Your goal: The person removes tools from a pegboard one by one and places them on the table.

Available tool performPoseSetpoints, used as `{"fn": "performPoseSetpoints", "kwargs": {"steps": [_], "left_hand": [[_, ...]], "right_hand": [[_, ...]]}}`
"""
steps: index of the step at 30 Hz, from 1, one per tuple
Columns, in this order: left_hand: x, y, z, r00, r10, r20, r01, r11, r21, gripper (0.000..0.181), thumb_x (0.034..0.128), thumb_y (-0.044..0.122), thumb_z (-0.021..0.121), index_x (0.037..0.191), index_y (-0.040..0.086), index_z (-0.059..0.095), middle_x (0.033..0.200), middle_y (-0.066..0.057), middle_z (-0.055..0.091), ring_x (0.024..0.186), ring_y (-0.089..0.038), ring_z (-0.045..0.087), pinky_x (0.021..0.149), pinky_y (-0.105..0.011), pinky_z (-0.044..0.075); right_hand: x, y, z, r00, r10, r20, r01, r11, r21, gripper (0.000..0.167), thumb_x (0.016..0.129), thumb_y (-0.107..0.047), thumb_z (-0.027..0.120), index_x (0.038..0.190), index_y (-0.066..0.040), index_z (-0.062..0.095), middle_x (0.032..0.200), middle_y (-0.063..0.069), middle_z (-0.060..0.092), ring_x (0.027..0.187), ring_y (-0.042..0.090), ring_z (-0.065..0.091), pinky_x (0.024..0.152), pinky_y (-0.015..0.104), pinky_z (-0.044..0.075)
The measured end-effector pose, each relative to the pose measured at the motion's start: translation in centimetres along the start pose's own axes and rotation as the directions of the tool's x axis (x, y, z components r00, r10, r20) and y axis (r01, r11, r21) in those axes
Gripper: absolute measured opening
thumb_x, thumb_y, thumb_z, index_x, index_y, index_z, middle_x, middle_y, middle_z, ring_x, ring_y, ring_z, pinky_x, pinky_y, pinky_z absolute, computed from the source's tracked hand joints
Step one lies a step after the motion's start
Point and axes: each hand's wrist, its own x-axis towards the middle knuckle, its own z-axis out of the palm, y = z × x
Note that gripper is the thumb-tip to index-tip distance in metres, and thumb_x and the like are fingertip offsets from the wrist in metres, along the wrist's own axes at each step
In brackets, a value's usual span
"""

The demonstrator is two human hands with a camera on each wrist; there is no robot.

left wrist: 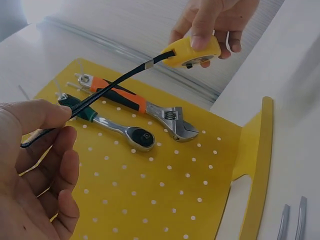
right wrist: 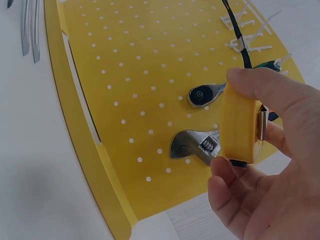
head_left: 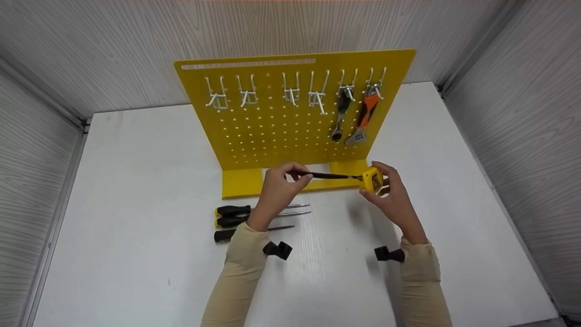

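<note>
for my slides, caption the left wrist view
Left hand pinches the black strap of a yellow tape measure in the right hand, before a pegboard holding ratchet and adjustable wrench.

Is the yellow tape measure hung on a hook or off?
Off: the right hand holds the tape measure away from the hooks, and the left hand pinches its strap.

in the head view we lose the middle of the lowest tool behind the left sleeve; that sleeve and the right sleeve run off the bottom edge. the label on the tape is too small for us to read, and the tape hides part of the right hand. in the right wrist view we find the wrench partly covered by the tape and the strap cut off on top.
</note>
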Motion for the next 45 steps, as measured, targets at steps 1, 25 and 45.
{"fn": "performPoseSetpoints", "kwargs": {"steps": [1, 25, 45], "left_hand": [[-0.1, -0.2, 0.2, 1.000, 0.004, 0.001, -0.004, 1.000, 0.016, 0.010, 0.0875, 0.019, 0.070, 0.094, 0.011, 0.072, 0.091, -0.003, 0.070, 0.082, -0.014, 0.057, 0.076, -0.029, 0.047], [0.2, -3.7, 2.8, 0.990, -0.135, 0.032, 0.127, 0.974, 0.188, 0.010, 0.0856, 0.030, 0.073, 0.089, 0.021, 0.077, 0.090, 0.005, 0.066, 0.073, -0.014, 0.050, 0.063, -0.027, 0.040], [0.1, -6.1, 4.7, 0.988, -0.145, 0.048, 0.123, 0.943, 0.310, 0.016, 0.0861, 0.031, 0.072, 0.094, 0.018, 0.078, 0.087, 0.002, 0.067, 0.078, -0.013, 0.062, 0.064, -0.027, 0.047]], "right_hand": [[0.0, 0.1, -0.2, 1.000, 0.001, -0.003, -0.001, 1.000, -0.009, 0.073, 0.085, -0.034, 0.073, 0.146, -0.020, 0.035, 0.138, 0.006, 0.042, 0.101, 0.020, 0.042, 0.084, 0.031, 0.040], [-0.5, 3.2, -2.9, 0.997, 0.080, 0.012, -0.075, 0.970, -0.230, 0.075, 0.084, -0.032, 0.074, 0.147, -0.017, 0.036, 0.133, 0.015, 0.043, 0.110, 0.030, 0.046, 0.093, 0.046, 0.042], [-0.6, 5.6, -2.8, 0.963, 0.257, 0.082, -0.218, 0.922, -0.320, 0.075, 0.087, -0.037, 0.070, 0.149, -0.021, 0.032, 0.136, 0.017, 0.042, 0.107, 0.032, 0.047, 0.092, 0.048, 0.044]]}}
